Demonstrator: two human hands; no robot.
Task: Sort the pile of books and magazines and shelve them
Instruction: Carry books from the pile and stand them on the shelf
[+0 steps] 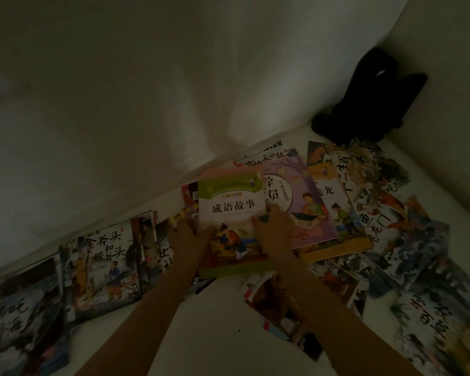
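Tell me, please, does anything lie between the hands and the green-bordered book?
Nothing visible does: the left hand grips the green-bordered book at its left edge, and the right hand rests on its cover.

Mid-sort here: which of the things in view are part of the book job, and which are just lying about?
Part of the job:
- green-bordered book, held by the left hand and right hand
- purple book beneath it
- yellow-edged book
- picture books at the left
- loose books at the right

Just lying about:
- black object in the corner
- white wall
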